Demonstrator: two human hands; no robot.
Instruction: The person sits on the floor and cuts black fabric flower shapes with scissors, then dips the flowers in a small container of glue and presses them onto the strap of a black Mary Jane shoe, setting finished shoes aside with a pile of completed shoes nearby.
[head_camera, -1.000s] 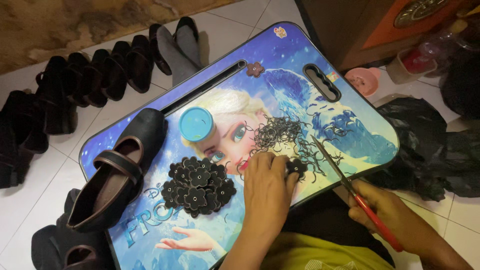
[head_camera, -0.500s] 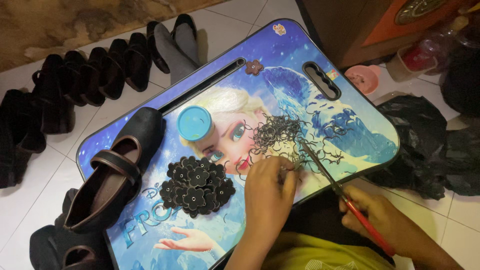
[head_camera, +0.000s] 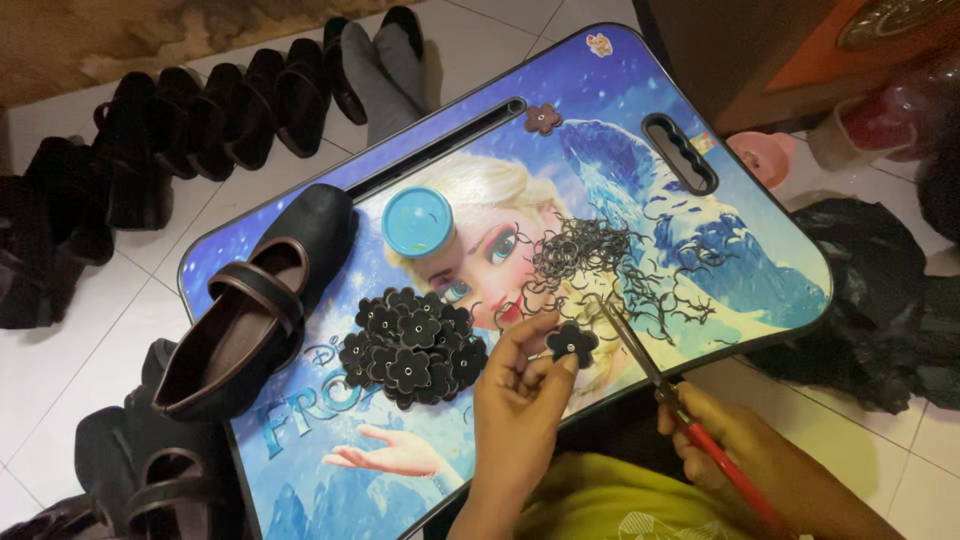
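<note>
Left hand is pinching a black flower cutout between fingertips; right hand is gripping red-handled scissors, blades touching the cutout's edge.

Black flower cutouts, red-handled scissors, blue cartoon-printed lap table, turquoise round lid
</note>
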